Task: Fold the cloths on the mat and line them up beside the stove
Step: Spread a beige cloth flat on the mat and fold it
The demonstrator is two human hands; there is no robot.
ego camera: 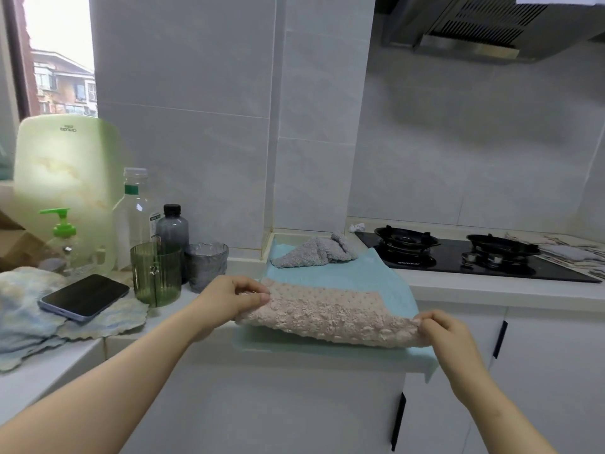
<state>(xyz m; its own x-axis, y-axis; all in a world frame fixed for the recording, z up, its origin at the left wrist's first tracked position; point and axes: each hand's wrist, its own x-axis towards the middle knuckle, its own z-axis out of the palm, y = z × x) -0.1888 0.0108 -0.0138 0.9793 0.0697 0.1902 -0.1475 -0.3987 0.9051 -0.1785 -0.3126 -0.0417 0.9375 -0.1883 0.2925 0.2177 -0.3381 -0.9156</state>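
The two hands hold one pink cloth [327, 317] at the near edge of the bench [491, 291]. The left hand [229, 303] pinches its left end between thumb and curled fingers, and the right hand [448, 335] pinches its right end the same way. The cloth's long axis runs left to right; its near edge is raised off the bench, while its far edge lies on the blue mat [347, 275].

Two cloths are on the mat: the pink one, and one crumpled grey cloth [312, 253] at the mat's far end, well apart from it. To the left, a phone [85, 298] rests on a heap of blue rags [26, 317], near a green cup [156, 273] and a grey glass [207, 267]. Behind those stand a dark bottle [172, 231], a clear bottle [134, 211], a soap pump [62, 237] and a pale green board [65, 172]. To the right of the mat is the stove [458, 258] with two burners, and beyond it some flat cloths [563, 252], too small to count.
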